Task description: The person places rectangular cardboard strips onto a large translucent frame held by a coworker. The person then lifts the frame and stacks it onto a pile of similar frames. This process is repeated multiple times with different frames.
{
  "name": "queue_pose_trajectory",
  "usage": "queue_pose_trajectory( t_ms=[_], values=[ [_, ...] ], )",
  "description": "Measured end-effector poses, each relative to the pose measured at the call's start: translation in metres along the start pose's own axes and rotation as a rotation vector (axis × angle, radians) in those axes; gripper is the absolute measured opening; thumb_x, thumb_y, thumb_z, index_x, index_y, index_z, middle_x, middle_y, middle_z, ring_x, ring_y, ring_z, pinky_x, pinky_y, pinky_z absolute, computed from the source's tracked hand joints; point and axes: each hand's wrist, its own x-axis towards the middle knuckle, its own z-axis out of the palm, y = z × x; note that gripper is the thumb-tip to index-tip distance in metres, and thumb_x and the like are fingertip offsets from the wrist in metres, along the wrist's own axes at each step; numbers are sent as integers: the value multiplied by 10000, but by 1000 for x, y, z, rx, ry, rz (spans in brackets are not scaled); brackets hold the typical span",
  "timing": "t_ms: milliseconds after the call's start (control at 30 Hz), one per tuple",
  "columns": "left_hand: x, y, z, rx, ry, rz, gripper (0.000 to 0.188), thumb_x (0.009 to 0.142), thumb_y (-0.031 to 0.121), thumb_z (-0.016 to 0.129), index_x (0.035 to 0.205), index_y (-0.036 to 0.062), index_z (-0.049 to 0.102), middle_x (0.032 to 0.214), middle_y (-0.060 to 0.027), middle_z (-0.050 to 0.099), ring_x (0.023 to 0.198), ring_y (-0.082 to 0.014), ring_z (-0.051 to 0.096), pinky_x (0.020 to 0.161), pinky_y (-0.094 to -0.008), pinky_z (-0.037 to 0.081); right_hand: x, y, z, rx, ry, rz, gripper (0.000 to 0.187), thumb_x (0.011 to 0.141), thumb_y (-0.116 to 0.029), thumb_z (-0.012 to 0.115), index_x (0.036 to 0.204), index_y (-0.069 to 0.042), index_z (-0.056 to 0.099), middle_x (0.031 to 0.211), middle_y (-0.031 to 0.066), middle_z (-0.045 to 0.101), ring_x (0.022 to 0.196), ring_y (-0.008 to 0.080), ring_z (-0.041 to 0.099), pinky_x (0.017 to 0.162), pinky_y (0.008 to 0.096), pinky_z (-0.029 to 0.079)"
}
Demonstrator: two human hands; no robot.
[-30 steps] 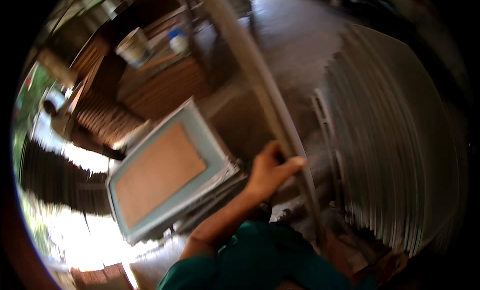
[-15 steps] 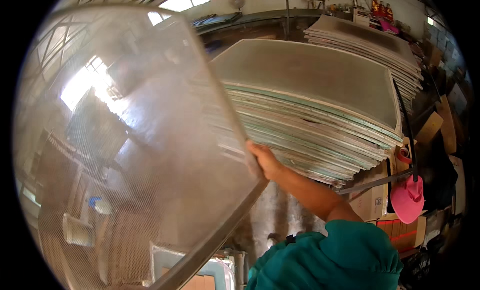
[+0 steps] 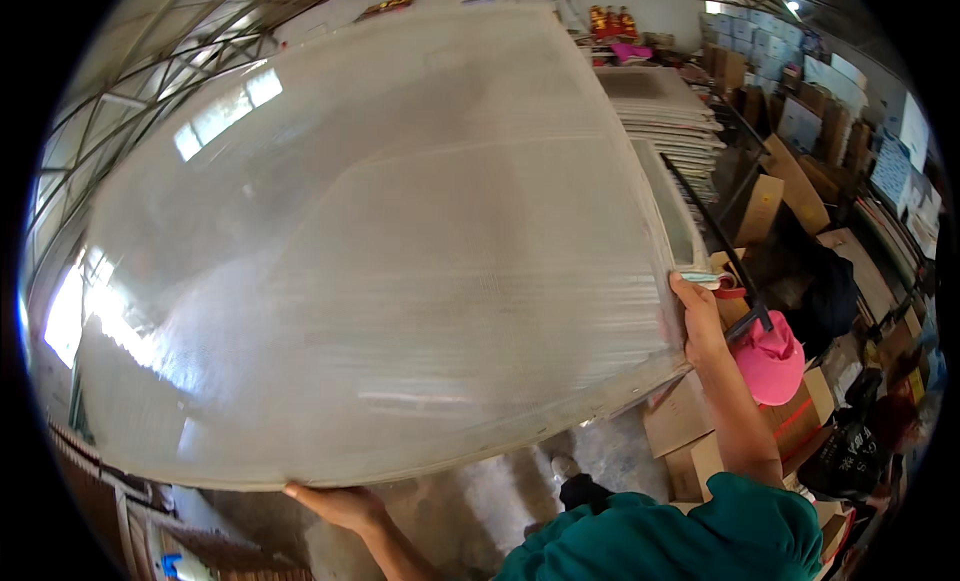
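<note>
A large framed mesh screen (image 3: 430, 271), see-through and pale, spans most of the view in front of me. My right hand (image 3: 700, 316) grips its right edge near the close corner, fingers wrapped around the frame. Along the near edge, toward the left, my left hand (image 3: 338, 504) holds the frame from below; its fingers are partly hidden by the edge. Behind the mesh, a stack of similar framed screens (image 3: 668, 201) shows through faintly, and its right end sticks out past the frame.
Another stack of framed screens (image 3: 660, 111) stands farther back. To the right are a black metal bar (image 3: 710, 231), a pink cap (image 3: 770, 361), a red tape roll (image 3: 730, 292) and cardboard boxes (image 3: 680, 421). Concrete floor (image 3: 460, 501) lies below the frame.
The screen has swung from upright at the left to a flatter pose across the view, over the stack. My right hand has moved rightward with it. My left hand has come into view.
</note>
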Motion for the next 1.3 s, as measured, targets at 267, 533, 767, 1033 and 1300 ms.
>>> queue_pose_trajectory(
  t_ms=[267, 533, 767, 1033, 1300],
  values=[
    [-13, -162, 115, 81, -470, -493, 344, 870, 405, 465, 847, 63, 494, 597, 2, 475, 479, -94, 424, 455, -244, 394, 102, -14, -86, -154, 134, 25, 280, 848, -266, 556, 728, -15, 582, 605, 46, 553, 455, 134, 507, 401, 287, 412],
    [-4, -255, 193, 314, -568, -742, 378, 850, 399, 518, 737, 40, 485, 530, -50, 432, 424, -141, 442, 426, -292, 443, 208, -5, -106, -265, 117, 150, 292, 865, -242, 515, 712, 5, 547, 593, 78, 541, 450, 183, 521, 396, 327, 414],
    [2, -269, 194, 613, -731, -862, 485, 840, 516, 471, 698, 52, 484, 540, -54, 486, 437, -175, 518, 441, -312, 475, 244, 0, -116, -522, 88, 173, 336, 852, -285, 505, 734, 26, 558, 631, 117, 571, 482, 222, 560, 446, 347, 460],
    [3, -271, 188, 854, -789, -811, 515, 847, 489, 475, 628, 23, 497, 550, -96, 540, 436, -195, 549, 432, -314, 491, 237, -48, -14, -2050, -31, -512, 187, 776, -245, 550, 790, -79, 634, 741, 120, 630, 658, 270, 627, 560, 392, 491],
    [-50, -218, -51, 780, -370, -902, 360, 857, 320, 518, 735, -18, 531, 646, -115, 577, 537, -177, 588, 492, -292, 507, 178, 53, 165, -1146, -712, -1343, 109, 759, -149, 585, 856, -101, 572, 759, 30, 586, 545, 204, 558, 474, 320, 458]
  ],
)
